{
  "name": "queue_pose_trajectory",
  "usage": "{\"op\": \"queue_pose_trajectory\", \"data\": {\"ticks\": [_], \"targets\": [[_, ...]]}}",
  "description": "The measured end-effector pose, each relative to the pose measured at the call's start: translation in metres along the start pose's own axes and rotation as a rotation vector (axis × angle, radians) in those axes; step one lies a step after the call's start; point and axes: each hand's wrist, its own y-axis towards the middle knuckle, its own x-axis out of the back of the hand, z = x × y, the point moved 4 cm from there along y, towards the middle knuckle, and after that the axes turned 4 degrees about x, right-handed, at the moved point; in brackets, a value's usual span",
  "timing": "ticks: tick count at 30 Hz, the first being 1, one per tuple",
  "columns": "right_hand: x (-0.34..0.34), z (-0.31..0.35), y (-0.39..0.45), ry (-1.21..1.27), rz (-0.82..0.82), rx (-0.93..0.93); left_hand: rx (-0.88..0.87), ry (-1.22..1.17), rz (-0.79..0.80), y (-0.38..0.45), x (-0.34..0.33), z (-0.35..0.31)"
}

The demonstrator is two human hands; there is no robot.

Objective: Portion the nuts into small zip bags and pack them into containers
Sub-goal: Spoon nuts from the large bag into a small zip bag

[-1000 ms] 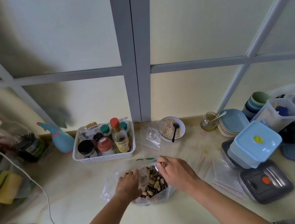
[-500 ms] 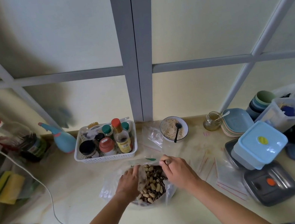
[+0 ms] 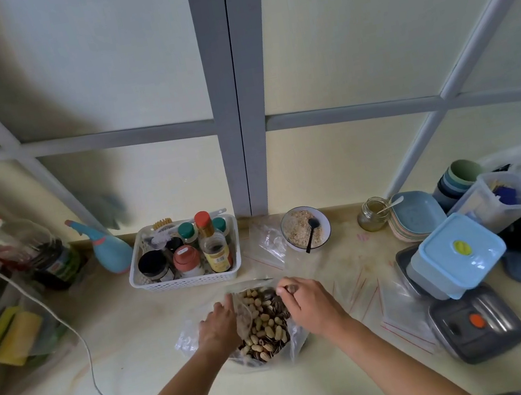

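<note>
A large clear plastic bag [image 3: 186, 339] of mixed nuts [image 3: 265, 323], peanuts and striped seeds, lies on the counter in front of me. My left hand [image 3: 217, 325] grips the bag's left rim and holds the mouth apart. My right hand [image 3: 307, 302] pinches the right rim near the top. Empty small zip bags [image 3: 362, 290] with red seal lines lie flat just right of the nuts. A light blue lidded container [image 3: 454, 255] sits tilted on a grey metal lunch box [image 3: 479, 322] at the right.
A white basket [image 3: 190, 281] of spice jars stands behind the bag. A bowl [image 3: 307, 232] of crumbs with a black spoon, a small jar [image 3: 372, 219], stacked plates [image 3: 417, 216] and a clear tub [image 3: 496, 201] line the back right. A white cable [image 3: 83, 347] runs along the left.
Both hands have spread the bag's mouth wider, so more of the nuts show. The camera has shifted slightly.
</note>
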Motion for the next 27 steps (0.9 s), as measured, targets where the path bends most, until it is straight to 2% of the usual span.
{"op": "queue_pose_trajectory", "data": {"ticks": [4,8,14,17,22,27], "targets": [[-0.005,-0.002,0.001,0.079,0.057,-0.062,-0.011,-0.043,-0.013,0.002,-0.002,-0.002],[-0.013,-0.006,-0.004,0.213,0.041,-0.208,-0.06,0.023,-0.014,-0.001,-0.003,-0.006],[-0.019,-0.037,-0.015,0.638,-0.165,-0.644,-0.018,0.026,0.002,-0.005,-0.003,-0.001],[-0.022,-0.05,-0.022,0.833,-0.25,-0.799,0.023,0.037,-0.018,-0.004,-0.003,0.004],[-0.019,-0.057,-0.027,0.864,-0.306,-0.841,0.107,0.103,-0.03,-0.009,0.001,0.007],[0.0,-0.054,-0.026,0.84,-0.282,-0.788,0.03,0.032,-0.006,-0.008,-0.004,0.0]]}}
